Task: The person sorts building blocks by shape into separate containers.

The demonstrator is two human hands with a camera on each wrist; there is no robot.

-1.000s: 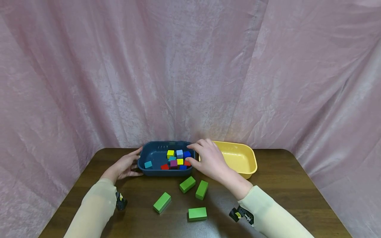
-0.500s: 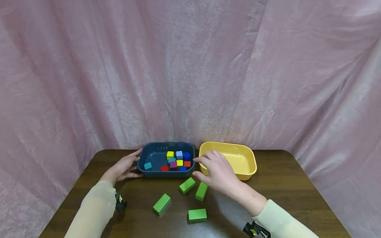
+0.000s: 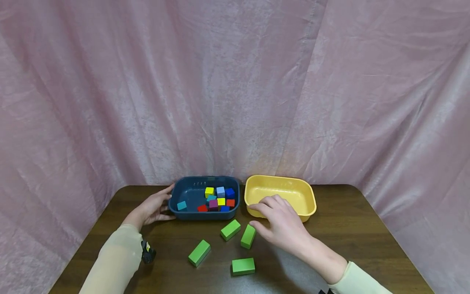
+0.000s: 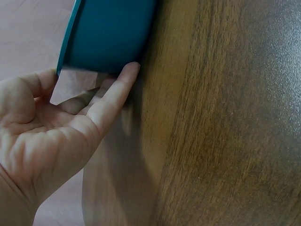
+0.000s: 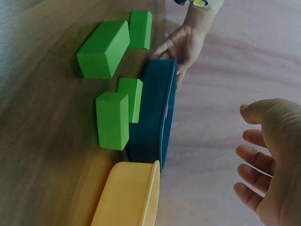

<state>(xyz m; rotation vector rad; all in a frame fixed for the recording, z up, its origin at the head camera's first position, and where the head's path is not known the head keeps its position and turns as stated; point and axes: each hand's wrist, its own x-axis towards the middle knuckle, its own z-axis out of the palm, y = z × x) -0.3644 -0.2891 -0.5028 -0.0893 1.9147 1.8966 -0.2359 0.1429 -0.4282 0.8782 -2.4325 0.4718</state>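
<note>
My left hand is at the left end of the dark blue tray, its extended fingers touching the outer wall. The left wrist view shows fingertips along the tray's underside edge and others near the rim. Inside that tray lie several small cubes, among them a purple cube and a light blue cube. My right hand hovers in front of the yellow tray, overlapping its near rim in the head view. Its fingers are loosely bent and hold nothing, close to a green block.
More green blocks lie on the brown wooden table in front of the trays: an angled block, a block at left and a nearer block. Behind the table hangs a pink curtain.
My right hand has moved from over the right end of the blue tray, rightward and nearer to me, to the front of the yellow tray. My left hand has stayed put.
</note>
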